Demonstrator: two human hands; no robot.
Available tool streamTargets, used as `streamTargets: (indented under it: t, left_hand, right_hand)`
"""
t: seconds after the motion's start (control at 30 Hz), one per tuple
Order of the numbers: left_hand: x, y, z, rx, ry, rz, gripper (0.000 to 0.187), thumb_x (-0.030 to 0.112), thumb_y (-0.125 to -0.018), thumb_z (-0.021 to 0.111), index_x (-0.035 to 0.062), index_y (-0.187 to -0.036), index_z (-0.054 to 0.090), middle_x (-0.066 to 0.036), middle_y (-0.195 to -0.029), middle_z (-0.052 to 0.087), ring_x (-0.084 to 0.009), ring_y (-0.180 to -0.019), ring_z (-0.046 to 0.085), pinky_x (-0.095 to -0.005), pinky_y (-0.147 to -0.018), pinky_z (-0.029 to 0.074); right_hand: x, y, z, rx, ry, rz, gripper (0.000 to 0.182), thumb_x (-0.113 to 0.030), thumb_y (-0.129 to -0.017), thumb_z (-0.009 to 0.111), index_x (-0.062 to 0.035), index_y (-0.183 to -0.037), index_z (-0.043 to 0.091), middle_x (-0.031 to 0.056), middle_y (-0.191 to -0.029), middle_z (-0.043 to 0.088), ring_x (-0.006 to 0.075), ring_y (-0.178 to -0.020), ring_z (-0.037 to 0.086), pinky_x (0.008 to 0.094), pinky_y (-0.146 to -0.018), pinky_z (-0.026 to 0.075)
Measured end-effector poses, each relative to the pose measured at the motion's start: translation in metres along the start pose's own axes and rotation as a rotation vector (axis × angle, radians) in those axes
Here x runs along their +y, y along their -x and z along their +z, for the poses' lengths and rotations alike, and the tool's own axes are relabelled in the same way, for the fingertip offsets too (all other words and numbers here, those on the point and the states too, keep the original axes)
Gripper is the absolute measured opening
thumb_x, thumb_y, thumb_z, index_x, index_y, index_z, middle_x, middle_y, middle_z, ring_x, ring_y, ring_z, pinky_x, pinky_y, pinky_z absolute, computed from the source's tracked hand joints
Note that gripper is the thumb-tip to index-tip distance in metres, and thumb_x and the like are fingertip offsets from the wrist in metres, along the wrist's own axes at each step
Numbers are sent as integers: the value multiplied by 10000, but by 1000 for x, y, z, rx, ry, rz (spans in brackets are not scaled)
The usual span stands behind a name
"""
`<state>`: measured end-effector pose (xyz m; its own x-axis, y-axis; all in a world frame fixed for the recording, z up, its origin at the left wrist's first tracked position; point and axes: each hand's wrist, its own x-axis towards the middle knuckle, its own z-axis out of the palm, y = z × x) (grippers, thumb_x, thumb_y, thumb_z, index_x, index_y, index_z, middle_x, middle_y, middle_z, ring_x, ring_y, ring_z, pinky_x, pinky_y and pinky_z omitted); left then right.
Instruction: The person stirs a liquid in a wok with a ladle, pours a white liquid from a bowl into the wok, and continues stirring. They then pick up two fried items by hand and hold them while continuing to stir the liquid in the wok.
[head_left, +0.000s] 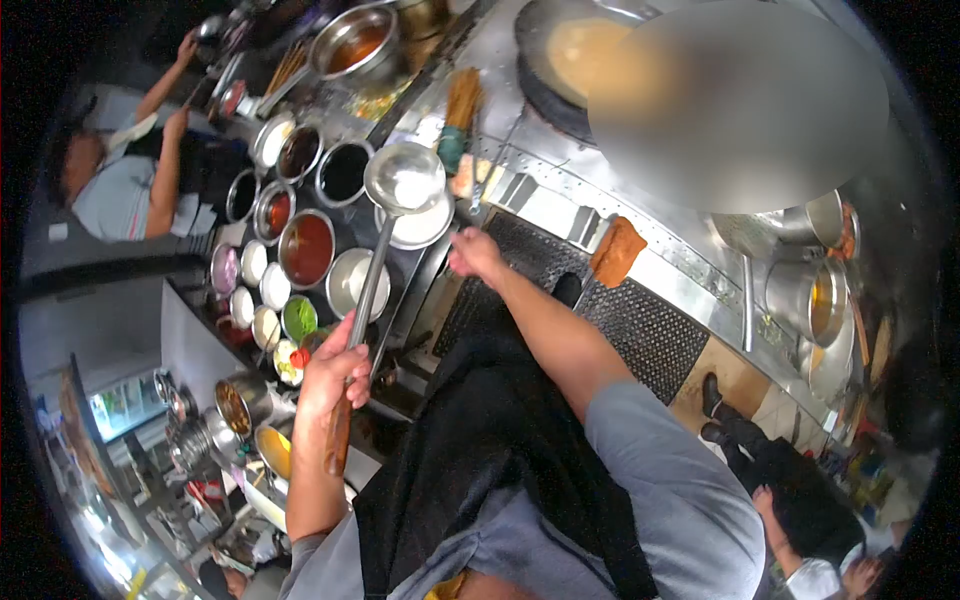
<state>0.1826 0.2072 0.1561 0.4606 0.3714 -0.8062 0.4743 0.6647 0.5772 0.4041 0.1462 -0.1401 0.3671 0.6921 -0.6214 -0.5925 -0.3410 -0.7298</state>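
Head-camera view of a ladle at a station of sauces. The left hand [335,370] grasps the ladle [374,275] by its shaft, the grip wrapped around it so that the wooden handle end [339,440] extends back beside the forearm. The ladle's bowl [405,178] hangs above or just beside a pan of white contents [425,230], partly overlapping it in this view; glare prevents telling whether the bowl carries liquid. The right hand [476,254] is near that pan, its fingers partly curled; whether its grip is released or clenched cannot be told. Dark liquid [343,172], red-brown sauce [307,248] and chopped greens [300,317] occupy neighbouring containers, while a bristle brush [458,120] lies beyond the ladle. The step in hand is judged to be positioning the ladle among the ingredients. Its next move would call for a steady left wrist, a level bowl and clearance from the surrounding rims and the right hand.
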Motion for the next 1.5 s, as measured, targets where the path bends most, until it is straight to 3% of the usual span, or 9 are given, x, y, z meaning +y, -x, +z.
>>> streamTargets:
  t: [0.33, 0.43, 0.5, 0.57, 0.67, 0.9, 1.03, 1.33, 1.5]
  left_hand:
    - [119, -44, 140, -272, -262, 335, 686, 36, -862, 457, 101, -1493, 196, 6, -579, 426, -77, -363, 356, -215, -333, 306]
    - [145, -79, 183, -289, -441, 502, 712, 15, -857, 491, 85, -1495, 183, 4, -598, 452, -73, -379, 384, -217, -355, 305]
    - [161, -93, 208, -265, -525, 564, 681, 9, -856, 482, 59, -1483, 221, 11, -605, 466, -72, -407, 406, -223, -379, 323]
    - [178, -100, 235, -246, -612, 673, 660, 12, -860, 479, 51, -1476, 244, 9, -616, 477, -72, -424, 414, -223, -396, 336]
    - [199, -113, 264, -202, -644, 777, 645, 18, -866, 490, 63, -1471, 271, 10, -636, 479, -68, -432, 405, -221, -403, 335]
    - [223, -124, 294, -126, -724, 903, 630, 8, -866, 510, 74, -1460, 312, 18, -700, 508, -53, -481, 421, -211, -428, 341]
    - [211, -186, 278, -57, -1034, 1073, 617, 60, -848, 564, 58, -1430, 359, -211, -1375, 477, -232, -1283, 455, -289, -1040, 336]
    - [181, -333, 267, 173, -1580, 1019, 610, 157, -807, 529, 27, -1389, 401, -287, -819, 641, -435, -733, 635, -512, -697, 493]
    - [176, -310, 262, -216, -1108, 418, 612, 160, -806, 579, 15, -1377, 416, -282, -1027, 633, -413, -957, 623, -434, -843, 484]
  right_hand:
    - [170, 196, -260, 494, 689, 77, 284, -316, -893, 565, -50, -806, 615, 109, -667, 625, 217, -566, 617, 365, -551, 489]
    - [284, 251, -356, 537, 1575, -440, 253, -282, -901, 561, -33, -909, 599, 124, -726, 613, 214, -545, 592, 336, -447, 461]
    - [332, 266, -382, 706, 635, 363, 287, -303, -896, 576, -42, -1011, 609, 117, -720, 613, 203, -548, 594, 341, -445, 474]
    - [304, 306, -374, 517, 284, 236, 304, -293, -890, 592, -29, -1039, 607, 117, -735, 624, 220, -564, 606, 359, -449, 489]
    - [412, 267, -438, 321, 274, 928, 273, -257, -893, 583, -3, -989, 606, 130, -738, 633, 224, -567, 612, 350, -469, 498]
    - [197, 301, -316, 857, -14, 495, 274, -231, -912, 522, 33, -918, 596, 149, -699, 625, 227, -539, 606, 343, -475, 498]
    - [193, 289, -297, 862, -103, 482, 291, -233, -908, 521, 43, -978, 580, 162, -731, 625, 239, -573, 611, 342, -509, 506]
    - [187, 299, -232, 868, 279, 386, 312, -318, -928, 537, -19, -930, 625, 121, -696, 650, 202, -544, 642, 329, -476, 545]
    - [169, 302, -206, 899, 277, 508, 401, -405, -921, 512, -37, -839, 646, 133, -678, 647, 223, -565, 645, 361, -467, 503]
